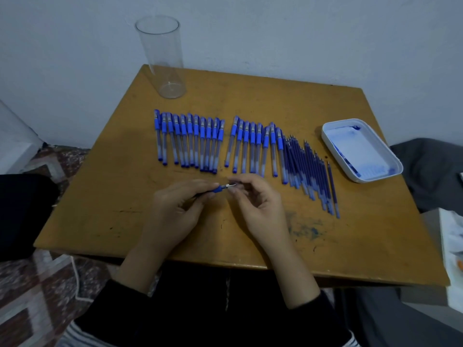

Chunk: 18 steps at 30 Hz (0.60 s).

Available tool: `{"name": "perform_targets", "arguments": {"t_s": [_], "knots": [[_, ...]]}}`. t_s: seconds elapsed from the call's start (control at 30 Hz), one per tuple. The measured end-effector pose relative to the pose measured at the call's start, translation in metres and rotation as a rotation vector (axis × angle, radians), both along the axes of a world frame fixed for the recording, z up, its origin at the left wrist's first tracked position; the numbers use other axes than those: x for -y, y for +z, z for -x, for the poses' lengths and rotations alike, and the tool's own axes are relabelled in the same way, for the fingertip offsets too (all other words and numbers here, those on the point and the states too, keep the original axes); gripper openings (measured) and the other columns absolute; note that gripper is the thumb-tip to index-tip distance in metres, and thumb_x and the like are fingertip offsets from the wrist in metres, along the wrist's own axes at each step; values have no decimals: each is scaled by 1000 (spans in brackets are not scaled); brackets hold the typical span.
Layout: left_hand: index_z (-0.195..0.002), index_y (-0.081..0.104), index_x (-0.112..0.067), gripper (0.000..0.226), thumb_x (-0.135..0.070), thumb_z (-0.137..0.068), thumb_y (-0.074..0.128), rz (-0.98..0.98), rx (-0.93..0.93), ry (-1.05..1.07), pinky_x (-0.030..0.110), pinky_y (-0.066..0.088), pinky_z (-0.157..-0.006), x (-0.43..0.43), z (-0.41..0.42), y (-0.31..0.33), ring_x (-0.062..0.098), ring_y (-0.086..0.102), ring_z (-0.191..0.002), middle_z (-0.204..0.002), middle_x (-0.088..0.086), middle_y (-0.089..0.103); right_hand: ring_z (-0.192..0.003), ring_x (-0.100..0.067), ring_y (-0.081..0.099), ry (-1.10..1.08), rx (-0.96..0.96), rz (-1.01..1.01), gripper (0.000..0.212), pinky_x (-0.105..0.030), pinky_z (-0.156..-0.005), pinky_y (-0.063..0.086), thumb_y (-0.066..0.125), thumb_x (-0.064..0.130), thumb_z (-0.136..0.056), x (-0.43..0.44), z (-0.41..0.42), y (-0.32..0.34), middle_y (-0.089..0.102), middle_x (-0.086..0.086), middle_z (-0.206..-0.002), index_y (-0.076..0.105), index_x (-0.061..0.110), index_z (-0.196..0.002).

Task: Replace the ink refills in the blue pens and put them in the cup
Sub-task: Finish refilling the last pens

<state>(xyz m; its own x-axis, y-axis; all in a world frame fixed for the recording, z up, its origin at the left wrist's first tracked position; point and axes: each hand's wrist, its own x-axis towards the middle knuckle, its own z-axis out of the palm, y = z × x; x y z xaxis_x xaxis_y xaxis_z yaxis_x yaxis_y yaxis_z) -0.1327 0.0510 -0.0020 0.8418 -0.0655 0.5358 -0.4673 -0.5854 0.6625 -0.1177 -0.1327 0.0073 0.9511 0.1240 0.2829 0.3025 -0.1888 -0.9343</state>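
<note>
A tall clear cup (160, 56) is standing upright at the far left corner of the desk (100, 196). Nearer than the cup, a left row of blue pens (188, 141) is lying side by side, blue grip ends pointing away from the person. In front of that row, over the near middle of the desk, the left hand (172, 214) is gripping one blue pen (217, 189), its fingers (198, 187) curling round the barrel and the pen pointing to the right. The right hand (258, 204) is meeting it just beside, its fingers (241, 182) pinching the pale tip end that is sticking out of the blue grip. Beyond the right hand, a second row of blue pens (253, 146) is lying apart from the first row by a small gap. Against that row's right side, a spread of dark blue refills (310, 171) is fanning out towards the near right. Further right, a white tray (360, 151) stained with blue ink is sitting near the desk's right edge, and a blue ink smear (305, 231) is marking the wood in front of the refills.
</note>
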Motion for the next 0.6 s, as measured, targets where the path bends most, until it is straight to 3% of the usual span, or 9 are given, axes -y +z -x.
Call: {"name": "perform_targets", "arguments": {"t_s": [0.13,0.23,0.33,0.43,0.6], "knots": [[-108,77,-12,25,-3,-85,77,-16,13,-40,28,57,-91,0,0,1,5,70,-103,-108,-4,74,-91,-9,62,-44,15,151,10,-19,-78,50,61,18,-96,-1,-3,-5,67,4,-91,71,16,-96],[-109,77,-12,26,-3,-85,77,-27,9,-46,26,56,-92,0,0,0,5,69,-104,-109,-4,74,-83,-11,61,-75,-11,172,25,-26,-72,50,58,35,-96,-3,-2,-4,66,0,-85,71,14,-93],[-108,77,-12,26,-1,-85,77,-23,20,-32,22,54,-92,1,0,-1,3,69,-105,-109,-5,74,-95,-12,63,-16,-67,-23,21,-20,-82,51,65,22,-94,-2,0,-1,66,0,-101,67,12,-112],[-108,78,-11,23,-3,-86,77,-7,27,-31,25,56,-90,1,-1,-2,5,70,-104,-109,-3,74,-95,-14,63,20,24,14,14,-24,-83,51,61,4,-94,2,-1,-2,66,-2,-99,68,8,-105],[-108,78,-13,22,-8,-86,75,-20,3,-50,26,56,-90,0,0,-2,5,69,-103,-109,-5,74,-86,-14,63,-23,7,27,12,-27,-77,53,61,9,-95,-1,-1,-3,63,7,-87,66,15,-105]]}}
